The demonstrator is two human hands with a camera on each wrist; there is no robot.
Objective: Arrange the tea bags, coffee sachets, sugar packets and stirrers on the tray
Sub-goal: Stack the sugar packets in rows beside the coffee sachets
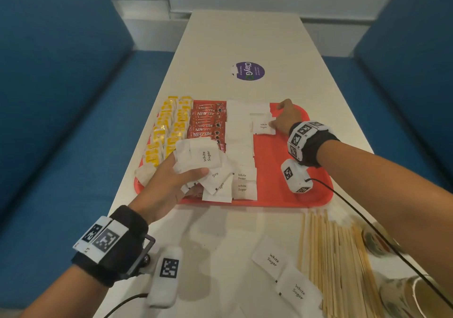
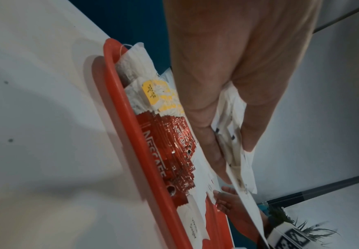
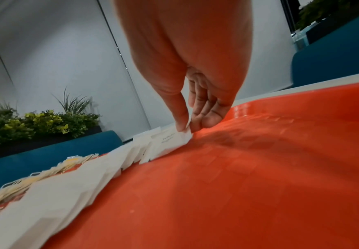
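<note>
A red tray lies on the white table. On it, from left to right, are yellow-tagged tea bags, red coffee sachets and rows of white sugar packets. My left hand holds a fanned stack of sugar packets above the tray's near left part; the left wrist view shows the stack between thumb and fingers. My right hand pinches the right edge of one sugar packet lying on the tray's far middle; in the right wrist view thumb and fingers pinch that packet.
Wooden stirrers lie in a heap on the table near right of the tray. Two loose sugar packets lie left of them. A purple round sticker sits farther along the table. Blue bench seats flank both sides.
</note>
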